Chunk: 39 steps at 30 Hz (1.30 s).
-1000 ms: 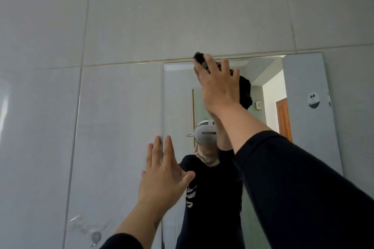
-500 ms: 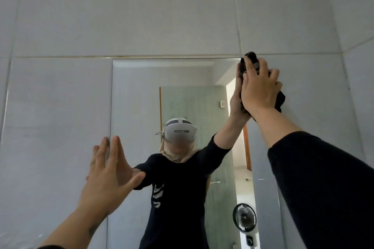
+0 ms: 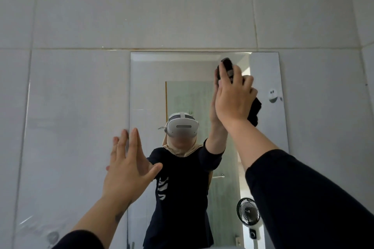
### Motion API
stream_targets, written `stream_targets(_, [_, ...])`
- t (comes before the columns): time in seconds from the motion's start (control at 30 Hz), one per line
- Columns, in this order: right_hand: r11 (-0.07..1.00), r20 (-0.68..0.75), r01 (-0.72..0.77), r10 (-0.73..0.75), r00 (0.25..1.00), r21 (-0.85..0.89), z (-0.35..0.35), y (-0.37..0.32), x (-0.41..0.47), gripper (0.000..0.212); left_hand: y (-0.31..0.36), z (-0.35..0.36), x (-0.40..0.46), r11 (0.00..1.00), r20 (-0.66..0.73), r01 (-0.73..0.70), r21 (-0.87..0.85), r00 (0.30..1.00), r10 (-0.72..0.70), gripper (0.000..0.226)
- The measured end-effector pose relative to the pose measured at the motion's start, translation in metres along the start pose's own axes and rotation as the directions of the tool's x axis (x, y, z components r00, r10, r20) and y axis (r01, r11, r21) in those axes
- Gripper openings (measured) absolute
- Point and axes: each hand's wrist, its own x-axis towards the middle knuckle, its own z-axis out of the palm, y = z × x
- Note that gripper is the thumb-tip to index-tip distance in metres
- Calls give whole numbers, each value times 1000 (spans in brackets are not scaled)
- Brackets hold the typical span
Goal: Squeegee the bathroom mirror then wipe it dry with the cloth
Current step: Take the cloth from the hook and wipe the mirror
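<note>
Our right hand (image 3: 232, 99) pressed a dark cloth (image 3: 255, 112) flat against the mirror (image 3: 145, 91) near its upper right, fingers spread over the bunched fabric, which showed above the fingertips and below the palm. Our left hand (image 3: 129, 168) was open and empty, fingers straight and together, thumb out, raised at the mirror's left edge; we could not tell whether it touched the glass or the tiled wall (image 3: 70, 107). A fan (image 3: 248, 211) showed in the reflection

Bare mirror (image 3: 202, 70) glass, seemingly unobstructed leftward.
</note>
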Motion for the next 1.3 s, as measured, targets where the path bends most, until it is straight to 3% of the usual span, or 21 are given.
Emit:
stream_targets(0.2, [972,31,222,-225,974,81,11,-91,-21,74,1,-3,-3,1000,2,6,-9,1000,-6,107])
stream_targets(0.4, [912,34,375,-385,922,165,19,-164,-55,62,3,-6,-1,1000,46,28,-6,999,-28,106])
stream_targets(0.67, [851,22,506,-513,858,145,24,-160,-76,69,0,-6,1,999,44,37,-27,998,-36,106])
stream_targets(0.87, [925,45,372,-376,926,71,13,-85,-63,70,9,-2,-10,997,-32,46,-64,998,-48,96])
stream_targets(0.97, [960,59,279,-281,958,33,4,-44,-53,59,17,11,-28,996,-53,46,-74,997,-50,92])
stream_targets(1.3, [991,4,-132,132,991,-39,-15,96,-49,49,16,22,-36,993,-36,42,-109,998,-47,111])
